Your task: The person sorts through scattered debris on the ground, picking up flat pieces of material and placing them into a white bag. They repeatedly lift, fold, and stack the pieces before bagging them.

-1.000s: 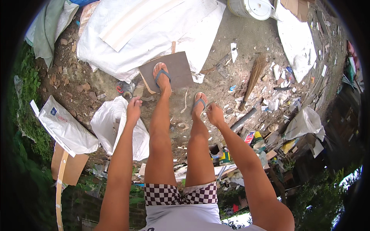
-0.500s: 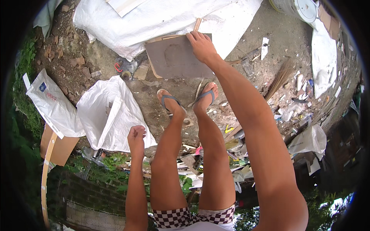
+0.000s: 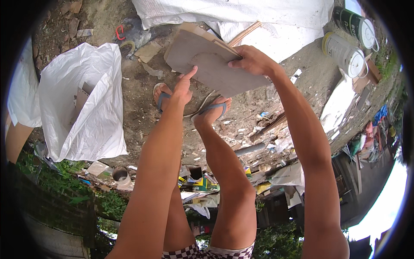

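Observation:
Both my hands hold a stack of flat cardboard sheets (image 3: 211, 64), the top one grey-brown with a darker patch. My right hand (image 3: 254, 60) grips the upper right edge, thumb on the top face. Near the lower left edge, the thumb of my left hand (image 3: 183, 86) lies on the top sheet; its other fingers are bent and partly hidden. The stack is tilted in front of my feet, and lighter sheet edges show behind the top one. To the left stands an open white woven sack (image 3: 103, 103) with some cardboard pieces (image 3: 82, 97) inside.
A large white sack sheet (image 3: 185, 11) lies at the far side, with wooden strips (image 3: 245, 33) on it. Two paint buckets (image 3: 345, 54) lie at the far right. Scattered litter (image 3: 276, 134) and a grey pipe (image 3: 250, 149) cover the ground to the right. My sandalled feet (image 3: 213, 110) are just below the stack.
My left hand has moved up from beside my knee to the cardboard stack. The stack is now raised and tilted, its right edge still in my right hand. The view has shifted.

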Tool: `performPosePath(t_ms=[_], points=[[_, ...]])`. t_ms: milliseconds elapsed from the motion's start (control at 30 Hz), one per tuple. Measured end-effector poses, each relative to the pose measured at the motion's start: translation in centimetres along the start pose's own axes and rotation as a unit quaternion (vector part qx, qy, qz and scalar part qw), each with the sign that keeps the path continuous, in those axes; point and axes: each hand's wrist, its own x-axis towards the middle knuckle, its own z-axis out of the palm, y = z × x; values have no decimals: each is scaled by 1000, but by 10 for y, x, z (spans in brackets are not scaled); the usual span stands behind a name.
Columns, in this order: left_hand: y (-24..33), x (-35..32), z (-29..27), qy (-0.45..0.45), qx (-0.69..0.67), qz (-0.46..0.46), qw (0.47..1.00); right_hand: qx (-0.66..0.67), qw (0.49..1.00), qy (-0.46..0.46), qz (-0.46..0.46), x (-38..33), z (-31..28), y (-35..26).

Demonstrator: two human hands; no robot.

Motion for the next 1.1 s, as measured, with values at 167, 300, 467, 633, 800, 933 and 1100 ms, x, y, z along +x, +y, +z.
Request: performPosePath(t_ms=[167,300,467,633,800,933,1100], points=[[44,-57,-14,-138,-60,78,986,349,928,-40,122,-40,-18,7],[81,-114,-1,-149,-2,123,981,401,894,74,183,-60,8,-11],[98,-140,-19,-111,59,142,982,439,881,54,169,-88,31,-50],[96,-161,-18,-51,119,181,975,406,899,105,128,-110,57,-70],[74,-134,-27,7,106,230,967,243,947,181,107,-85,69,-78],[67,-126,-33,5,85,207,975,250,944,196,88,-68,92,-72],[47,-112,-47,22,92,255,962,156,957,241,46,-74,108,-89]])
